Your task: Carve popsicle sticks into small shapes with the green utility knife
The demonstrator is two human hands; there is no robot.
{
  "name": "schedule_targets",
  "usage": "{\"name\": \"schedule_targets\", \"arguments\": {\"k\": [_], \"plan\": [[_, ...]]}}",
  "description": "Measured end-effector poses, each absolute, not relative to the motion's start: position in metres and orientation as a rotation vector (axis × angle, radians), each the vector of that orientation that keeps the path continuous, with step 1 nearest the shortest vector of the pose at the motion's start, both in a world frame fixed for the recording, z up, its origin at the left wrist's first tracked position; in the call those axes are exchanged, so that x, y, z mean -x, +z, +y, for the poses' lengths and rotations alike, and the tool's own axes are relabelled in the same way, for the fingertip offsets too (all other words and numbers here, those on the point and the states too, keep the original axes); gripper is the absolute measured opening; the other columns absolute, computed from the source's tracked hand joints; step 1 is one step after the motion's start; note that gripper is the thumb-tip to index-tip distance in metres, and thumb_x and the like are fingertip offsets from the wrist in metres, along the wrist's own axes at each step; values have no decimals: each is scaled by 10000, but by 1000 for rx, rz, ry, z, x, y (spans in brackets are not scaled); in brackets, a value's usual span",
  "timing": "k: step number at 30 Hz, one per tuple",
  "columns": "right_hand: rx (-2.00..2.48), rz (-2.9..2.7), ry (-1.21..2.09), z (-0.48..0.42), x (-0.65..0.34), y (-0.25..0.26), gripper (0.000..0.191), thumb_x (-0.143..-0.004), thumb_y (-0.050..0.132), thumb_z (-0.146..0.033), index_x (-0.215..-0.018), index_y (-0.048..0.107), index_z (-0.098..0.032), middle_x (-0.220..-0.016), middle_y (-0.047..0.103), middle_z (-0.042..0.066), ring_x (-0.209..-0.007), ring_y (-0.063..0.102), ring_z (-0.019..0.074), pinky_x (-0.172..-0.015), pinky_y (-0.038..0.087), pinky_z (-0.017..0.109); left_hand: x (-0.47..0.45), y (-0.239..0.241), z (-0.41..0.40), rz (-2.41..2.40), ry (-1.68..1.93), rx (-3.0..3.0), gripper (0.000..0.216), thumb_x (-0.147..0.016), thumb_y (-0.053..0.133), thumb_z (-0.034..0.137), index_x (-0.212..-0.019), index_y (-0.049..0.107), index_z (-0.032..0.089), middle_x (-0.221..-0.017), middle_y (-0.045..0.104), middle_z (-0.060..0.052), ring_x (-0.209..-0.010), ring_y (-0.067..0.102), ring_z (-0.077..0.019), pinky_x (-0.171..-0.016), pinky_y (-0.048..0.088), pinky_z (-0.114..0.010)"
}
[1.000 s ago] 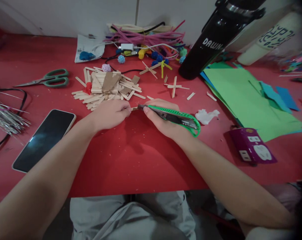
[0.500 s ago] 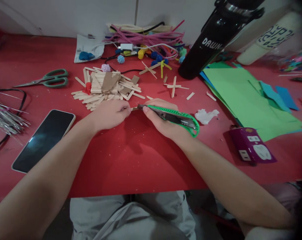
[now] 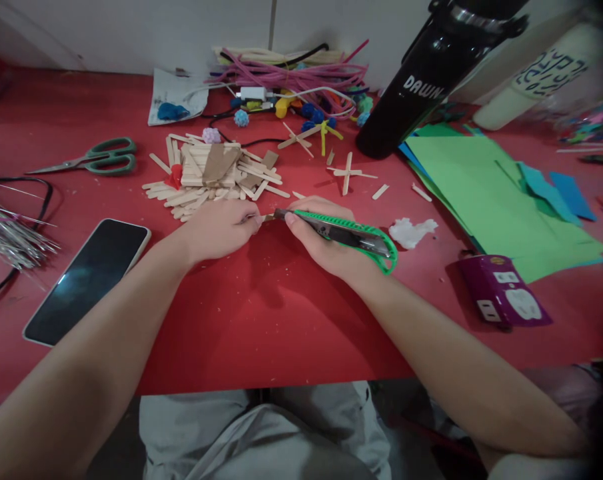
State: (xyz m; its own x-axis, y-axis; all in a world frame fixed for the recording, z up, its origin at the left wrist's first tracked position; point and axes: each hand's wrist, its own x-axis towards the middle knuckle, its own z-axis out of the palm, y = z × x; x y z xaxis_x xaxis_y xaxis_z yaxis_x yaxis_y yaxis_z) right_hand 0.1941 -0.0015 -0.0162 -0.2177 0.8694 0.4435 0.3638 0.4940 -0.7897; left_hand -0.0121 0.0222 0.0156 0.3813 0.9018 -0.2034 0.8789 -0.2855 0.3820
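Note:
My right hand (image 3: 326,240) is wrapped round a green utility knife (image 3: 354,235), its blade pointing left. The blade tip meets a small wooden stick piece (image 3: 267,217) pinched in the closed fingers of my left hand (image 3: 220,228). Both hands rest on the red table (image 3: 271,313), just in front of a pile of wooden craft sticks (image 3: 211,177) with a piece of brown cardboard on top.
A phone (image 3: 86,279) lies at the left, green-handled scissors (image 3: 98,159) behind it, silver wires (image 3: 11,237) at the far left. Pipe cleaners and pom-poms (image 3: 301,87) lie at the back. A black bottle (image 3: 431,73), green paper (image 3: 496,193), a white scrap (image 3: 411,232) and a purple box (image 3: 504,297) are at the right.

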Motion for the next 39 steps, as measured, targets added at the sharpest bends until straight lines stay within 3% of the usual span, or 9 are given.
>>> {"name": "schedule_targets", "arguments": {"k": [8,15,22,39], "plan": [[1072,-1918,576,-5,-196,-17,208,-967,578,-336,-791,580,-226,-764,581,-4,-750,557,157,-729,452,306,11,17,22,1542,35,-2235,365,-935,378,447,-851,649,218,-881,723,-53,-820,637,-232,-688,392,-332],[1011,-1961,715,-8,-192,-14,296,-990,529,-319,-719,475,-213,-665,473,-25,-614,448,124,-632,386,295,9,18,20,1592,-43,-2273,394,-943,356,439,-887,683,226,-905,731,-52,-844,643,-238,-699,388,-329],[984,-1965,764,-8,-194,-13,278,-992,531,-298,-733,485,-207,-670,499,-22,-608,462,118,-619,385,287,4,16,19,1669,-69,-2311,415,-948,367,463,-862,690,217,-879,732,-75,-823,651,-251,-636,354,-340],[904,-1985,707,-7,-194,-16,285,-992,549,-264,-723,475,-203,-674,520,-28,-574,453,92,-582,389,253,-1,14,18,1731,-47,-2266,384,-918,394,388,-858,731,214,-920,748,-100,-890,673,-289,-689,416,-371]]}}
